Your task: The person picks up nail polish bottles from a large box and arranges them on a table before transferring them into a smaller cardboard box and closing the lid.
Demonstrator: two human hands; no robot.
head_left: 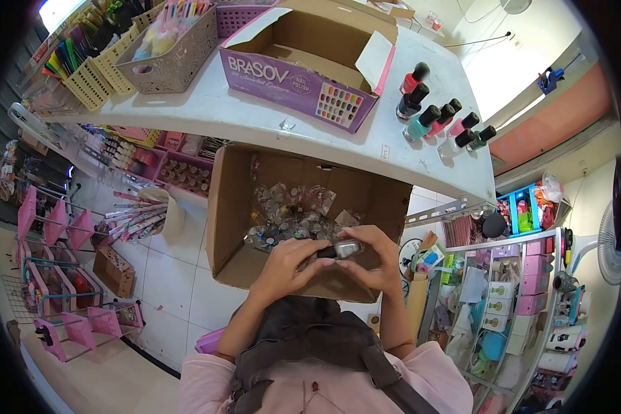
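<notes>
Over an open cardboard box [231, 214], both my hands hold one nail polish bottle [348, 248] lying on its side. The glass looks greyish or clear, and the cap is black. My left hand [290, 265] pinches the cap end. The fingers of my right hand [374, 261] are closed around the glass end. Below and beyond my hands, many small bottles and clear plastic packets [293, 207] fill part of the box; their exact kinds are hard to make out.
On the white table [269, 127] stand an open purple BRASOV nail polish carton [290, 90], several upright nail polish bottles [438, 121] and a grey basket [169, 69]. A glass display case [490, 303] is at right. Pink racks [69, 228] stand at left.
</notes>
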